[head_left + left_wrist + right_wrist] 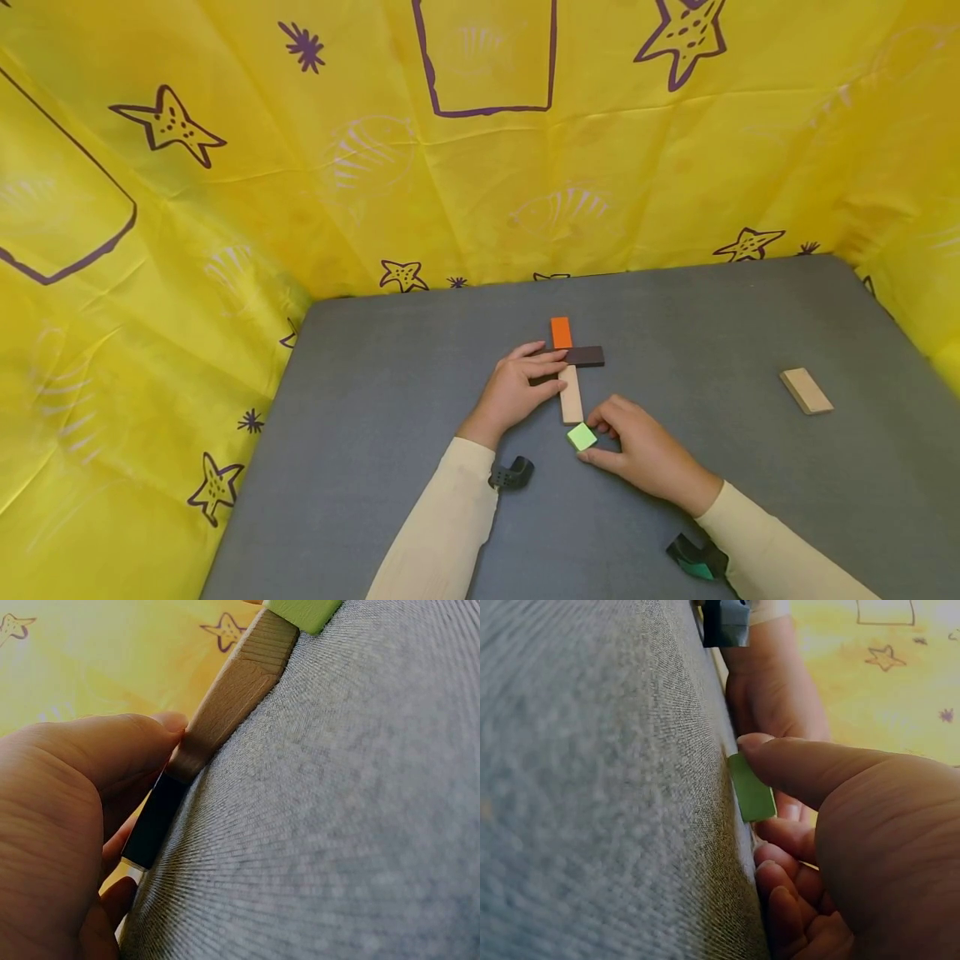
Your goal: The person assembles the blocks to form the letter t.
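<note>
A line of flat blocks lies on the grey table. An orange block is at the far end, touching a dark brown block set crosswise. From that one a pale wooden block runs towards me. My left hand rests its fairly straight fingers on the dark block's left part, partly hiding it, while its thumb touches the pale block's side. At the near end, my right hand pinches a light green block between thumb and finger. The green block sits turned at an angle by the pale block's end.
Another pale wooden block lies apart on the right side of the grey table. Yellow cloth with purple starfish drawings hangs behind the table and at both sides. Dark wrist devices are on both sleeves.
</note>
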Demonstrator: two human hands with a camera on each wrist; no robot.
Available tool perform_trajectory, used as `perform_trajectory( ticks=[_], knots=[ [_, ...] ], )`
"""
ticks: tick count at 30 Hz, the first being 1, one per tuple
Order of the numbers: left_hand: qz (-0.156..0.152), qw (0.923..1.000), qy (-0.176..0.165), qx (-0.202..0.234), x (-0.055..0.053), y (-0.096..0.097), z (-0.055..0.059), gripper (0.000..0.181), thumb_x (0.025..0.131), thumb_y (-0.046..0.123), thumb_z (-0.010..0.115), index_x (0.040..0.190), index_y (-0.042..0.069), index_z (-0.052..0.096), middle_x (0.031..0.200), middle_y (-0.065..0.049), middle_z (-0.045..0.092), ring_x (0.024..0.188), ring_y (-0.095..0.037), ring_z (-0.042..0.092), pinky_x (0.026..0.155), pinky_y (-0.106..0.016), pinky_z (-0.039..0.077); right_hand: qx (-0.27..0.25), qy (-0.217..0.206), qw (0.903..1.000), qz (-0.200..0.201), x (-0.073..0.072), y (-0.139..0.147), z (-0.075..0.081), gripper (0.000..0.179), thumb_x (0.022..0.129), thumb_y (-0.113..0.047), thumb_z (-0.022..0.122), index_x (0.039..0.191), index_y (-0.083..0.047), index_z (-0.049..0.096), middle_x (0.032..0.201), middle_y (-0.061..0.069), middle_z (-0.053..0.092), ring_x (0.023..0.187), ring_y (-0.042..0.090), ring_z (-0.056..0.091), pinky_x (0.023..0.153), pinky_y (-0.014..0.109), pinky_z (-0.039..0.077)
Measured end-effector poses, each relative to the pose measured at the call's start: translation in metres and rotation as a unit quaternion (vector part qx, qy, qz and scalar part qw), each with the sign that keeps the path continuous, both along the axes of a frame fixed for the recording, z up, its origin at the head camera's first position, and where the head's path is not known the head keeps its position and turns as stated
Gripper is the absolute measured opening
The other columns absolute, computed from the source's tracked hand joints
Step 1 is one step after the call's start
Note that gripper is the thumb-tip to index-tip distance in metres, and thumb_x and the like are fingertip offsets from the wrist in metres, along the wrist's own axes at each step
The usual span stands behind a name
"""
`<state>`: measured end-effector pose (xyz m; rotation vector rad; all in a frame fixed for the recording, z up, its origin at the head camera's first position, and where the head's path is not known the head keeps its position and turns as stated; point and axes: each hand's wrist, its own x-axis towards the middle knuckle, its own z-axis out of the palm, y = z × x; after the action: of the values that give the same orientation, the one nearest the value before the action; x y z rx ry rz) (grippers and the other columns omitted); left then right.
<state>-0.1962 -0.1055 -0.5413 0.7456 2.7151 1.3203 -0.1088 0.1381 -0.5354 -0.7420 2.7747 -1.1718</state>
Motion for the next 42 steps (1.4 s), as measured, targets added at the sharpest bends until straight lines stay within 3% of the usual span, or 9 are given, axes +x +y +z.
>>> perform_trajectory(
  ticks=[12, 19, 25, 29, 33, 38, 42],
  knots=[
    [-0.001, 1.0, 0.004, 0.003, 0.0, 0.001, 0.0, 0.034, 0.101, 0.023, 0.084, 0.133, 0.013, 0.081, 0.144, 0.011, 0.068, 0.152, -0.015, 0.044, 0.122, -0.037, 0.036, -0.075, -0.045, 0.9961, 0.006, -0.002, 0.008, 0.0, 0.038, 0.092, -0.029, 0.093, 0.119, -0.014, 0.072, 0.101, -0.006, 0.059, 0.087, 0.012, 0.056, 0.076, 0.031, 0.052],
    [0.001, 1.0, 0.006, 0.003, -0.001, 0.001, 0.0, 0.034, 0.1, 0.023, 0.084, 0.132, 0.014, 0.081, 0.143, 0.011, 0.068, 0.151, -0.015, 0.044, 0.122, -0.037, 0.037, -0.177, -0.087, 0.9803, 0.008, -0.005, 0.016, 0.001, 0.032, 0.101, -0.014, 0.082, 0.13, -0.005, 0.069, 0.113, 0.003, 0.068, 0.094, 0.019, 0.063, 0.079, 0.03, 0.055],
    [0.003, 0.9999, 0.006, 0.01, 0.0, 0.001, 0.0, 0.034, 0.1, 0.023, 0.085, 0.132, 0.013, 0.081, 0.143, 0.012, 0.069, 0.151, -0.015, 0.045, 0.122, -0.037, 0.037, -0.278, -0.105, 0.954, 0.04, -0.01, 0.025, 0.001, 0.025, 0.113, -0.003, 0.056, 0.135, 0.007, 0.063, 0.123, 0.023, 0.068, 0.105, 0.025, 0.069, 0.086, 0.028, 0.058],
    [0.004, 0.9999, 0.004, 0.009, 0.0, 0.001, 0.0, 0.034, 0.099, 0.022, 0.085, 0.132, 0.013, 0.082, 0.143, 0.012, 0.068, 0.151, -0.014, 0.044, 0.122, -0.036, 0.036, -0.358, -0.145, 0.9188, 0.08, -0.014, 0.031, 0.003, 0.038, 0.119, -0.008, 0.034, 0.138, 0.02, 0.052, 0.129, 0.039, 0.059, 0.115, 0.03, 0.069, 0.095, 0.032, 0.059],
    [0.003, 1.0, 0.004, 0.008, -0.001, 0.001, 0.0, 0.034, 0.099, 0.022, 0.085, 0.132, 0.013, 0.081, 0.143, 0.012, 0.068, 0.151, -0.014, 0.044, 0.122, -0.035, 0.036, -0.413, -0.167, 0.8874, 0.118, -0.017, 0.037, 0.005, 0.052, 0.122, -0.018, 0.02, 0.143, 0.023, 0.042, 0.136, 0.041, 0.054, 0.125, 0.037, 0.064, 0.102, 0.039, 0.057],
    [0.002, 1.0, 0.004, 0.003, -0.001, 0.0, 0.0, 0.034, 0.099, 0.022, 0.085, 0.132, 0.013, 0.081, 0.144, 0.012, 0.068, 0.151, -0.015, 0.044, 0.123, -0.037, 0.036, -0.439, -0.161, 0.871, 0.151, -0.018, 0.041, 0.005, 0.06, 0.121, -0.023, 0.01, 0.147, 0.023, 0.039, 0.14, 0.04, 0.053, 0.131, 0.043, 0.06, 0.106, 0.045, 0.055],
    [0.003, 1.0, 0.004, -0.001, 0.0, 0.001, 0.0, 0.034, 0.1, 0.022, 0.085, 0.132, 0.014, 0.081, 0.143, 0.012, 0.068, 0.151, -0.014, 0.044, 0.123, -0.037, 0.035, -0.444, -0.156, 0.8675, 0.161, -0.018, 0.044, 0.004, 0.064, 0.121, -0.028, 0.008, 0.15, 0.021, 0.038, 0.143, 0.04, 0.052, 0.134, 0.043, 0.057, 0.108, 0.046, 0.054]
  ],
)
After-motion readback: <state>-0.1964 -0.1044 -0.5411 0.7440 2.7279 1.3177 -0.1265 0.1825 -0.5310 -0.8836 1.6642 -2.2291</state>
